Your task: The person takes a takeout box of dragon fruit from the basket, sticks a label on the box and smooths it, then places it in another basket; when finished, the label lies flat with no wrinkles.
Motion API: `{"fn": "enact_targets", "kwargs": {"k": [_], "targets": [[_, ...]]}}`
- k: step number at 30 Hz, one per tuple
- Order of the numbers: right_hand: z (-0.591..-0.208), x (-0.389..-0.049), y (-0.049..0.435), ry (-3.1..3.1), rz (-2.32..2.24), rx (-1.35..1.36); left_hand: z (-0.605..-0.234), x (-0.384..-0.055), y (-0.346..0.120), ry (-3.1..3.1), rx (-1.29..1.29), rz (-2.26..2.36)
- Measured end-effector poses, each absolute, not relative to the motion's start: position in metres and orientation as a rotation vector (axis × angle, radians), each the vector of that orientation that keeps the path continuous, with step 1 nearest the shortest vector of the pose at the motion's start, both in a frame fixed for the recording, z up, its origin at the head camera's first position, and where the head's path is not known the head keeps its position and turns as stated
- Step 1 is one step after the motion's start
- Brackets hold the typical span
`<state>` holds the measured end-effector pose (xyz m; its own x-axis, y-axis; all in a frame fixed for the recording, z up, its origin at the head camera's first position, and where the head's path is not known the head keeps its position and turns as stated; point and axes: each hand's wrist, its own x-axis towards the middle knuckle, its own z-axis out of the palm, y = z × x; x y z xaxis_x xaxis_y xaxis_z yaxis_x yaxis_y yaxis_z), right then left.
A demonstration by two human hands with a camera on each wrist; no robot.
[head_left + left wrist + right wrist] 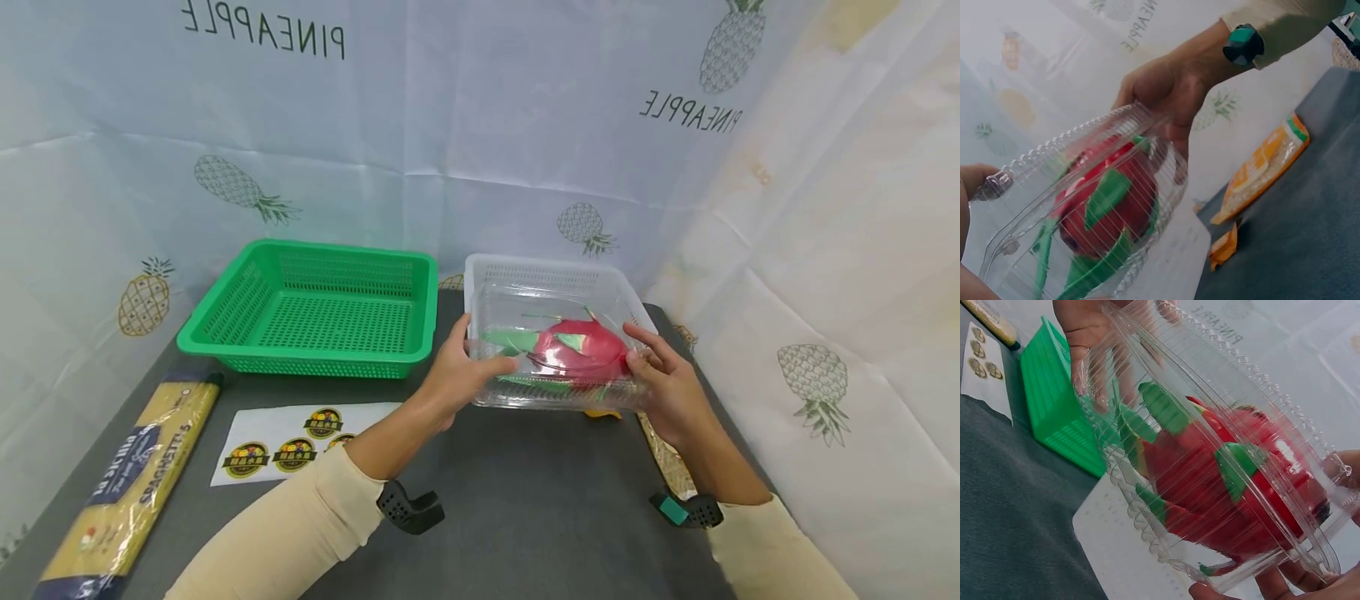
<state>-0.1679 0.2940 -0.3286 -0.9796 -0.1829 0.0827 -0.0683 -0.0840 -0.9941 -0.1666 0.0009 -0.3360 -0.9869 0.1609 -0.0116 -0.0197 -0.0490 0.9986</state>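
Grey counter below, left hand and right hand fingers pinching opposite ends of a clear box, probably keeping the red fruit steady lol.

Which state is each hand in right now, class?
Left hand: holding one end of the clear plastic container.
Right hand: holding its other end.

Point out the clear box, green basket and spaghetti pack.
Clear box (536, 401), head view: lower near edge.
Green basket (339, 323), head view: bare floor.
Spaghetti pack (137, 483), head view: middle of the wrapper.
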Motion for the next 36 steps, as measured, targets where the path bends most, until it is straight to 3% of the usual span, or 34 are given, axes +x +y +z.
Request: {"fn": "enact_targets", "kwargs": {"k": [36], "targets": [[-0.373, -0.115, 0.279, 2.212, -2.129, -0.192, -0.379, -0.114, -0.027, 1.909, 0.072, 2.226]]}}
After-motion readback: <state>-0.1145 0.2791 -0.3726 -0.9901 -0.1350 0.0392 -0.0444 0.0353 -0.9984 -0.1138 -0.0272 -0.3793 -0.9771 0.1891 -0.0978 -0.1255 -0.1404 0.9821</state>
